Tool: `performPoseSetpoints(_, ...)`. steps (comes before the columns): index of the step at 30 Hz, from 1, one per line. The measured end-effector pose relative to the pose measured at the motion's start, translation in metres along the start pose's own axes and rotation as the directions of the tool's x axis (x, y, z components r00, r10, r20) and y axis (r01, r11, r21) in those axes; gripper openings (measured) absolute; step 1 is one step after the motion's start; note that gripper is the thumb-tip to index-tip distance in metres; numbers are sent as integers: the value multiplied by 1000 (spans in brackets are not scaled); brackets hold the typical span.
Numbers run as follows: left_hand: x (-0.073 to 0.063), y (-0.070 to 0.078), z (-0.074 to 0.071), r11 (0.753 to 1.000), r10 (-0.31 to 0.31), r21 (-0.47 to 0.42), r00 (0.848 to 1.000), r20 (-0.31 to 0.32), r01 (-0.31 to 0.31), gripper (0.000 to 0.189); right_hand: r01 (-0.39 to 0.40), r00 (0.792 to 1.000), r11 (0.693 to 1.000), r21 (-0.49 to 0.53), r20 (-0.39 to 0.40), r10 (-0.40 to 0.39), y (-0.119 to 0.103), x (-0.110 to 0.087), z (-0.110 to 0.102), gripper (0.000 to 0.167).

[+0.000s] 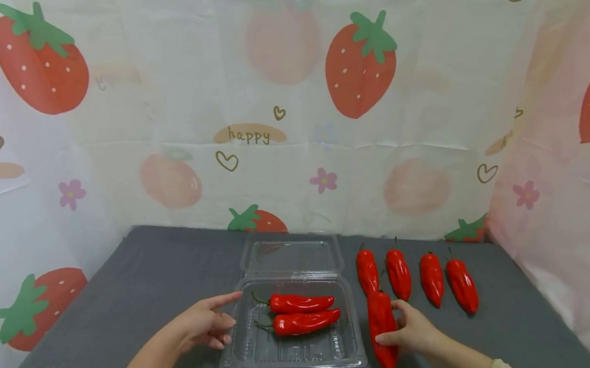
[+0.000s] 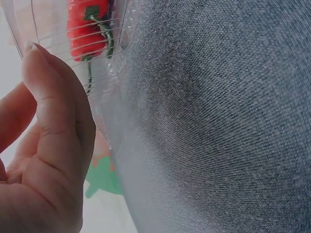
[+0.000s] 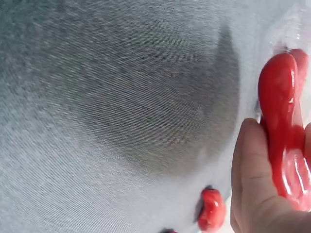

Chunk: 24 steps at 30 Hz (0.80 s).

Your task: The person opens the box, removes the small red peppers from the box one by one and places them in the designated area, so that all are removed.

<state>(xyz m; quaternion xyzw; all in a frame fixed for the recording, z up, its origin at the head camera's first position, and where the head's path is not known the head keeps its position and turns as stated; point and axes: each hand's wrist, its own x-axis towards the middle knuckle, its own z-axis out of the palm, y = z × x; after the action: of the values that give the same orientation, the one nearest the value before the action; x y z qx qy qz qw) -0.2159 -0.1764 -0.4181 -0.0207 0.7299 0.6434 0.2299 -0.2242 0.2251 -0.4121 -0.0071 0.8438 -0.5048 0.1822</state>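
Note:
My right hand [image 1: 414,332] holds a long red pepper [image 1: 380,319] between thumb and fingers, right of a clear plastic clamshell box [image 1: 257,352]. In the right wrist view this pepper [image 3: 282,107] is gripped around its middle. Two more red peppers, an upper one [image 1: 302,304] and a lower one [image 1: 305,322], lie side by side in the box, green stems to the left. At the box's left rim is my left hand [image 1: 207,322], its index finger stretched to the edge and the other fingers loosely bent. The left wrist view shows a fingertip against the clear wall.
Several red peppers lie at the back right, among them a leftmost one [image 1: 368,271] partly behind the held pepper and a rightmost one [image 1: 462,286]. The box's lid [image 1: 293,255] is folded back toward the strawberry-print curtain [image 1: 292,101]. Grey cloth [image 1: 174,273] covers the table.

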Motion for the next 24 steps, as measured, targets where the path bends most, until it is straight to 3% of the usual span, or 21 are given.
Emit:
performPoseSetpoints(12,2,-1,-1,1000,-2,6,1000,-3,2,65,-126,992,984,-125,4,127,12,15,5,72)
performPoseSetpoints(24,2,-2,-2,1000,-6,3,1000,-3,6,66,-125,992,983,-137,9,127,16,14,11,64)
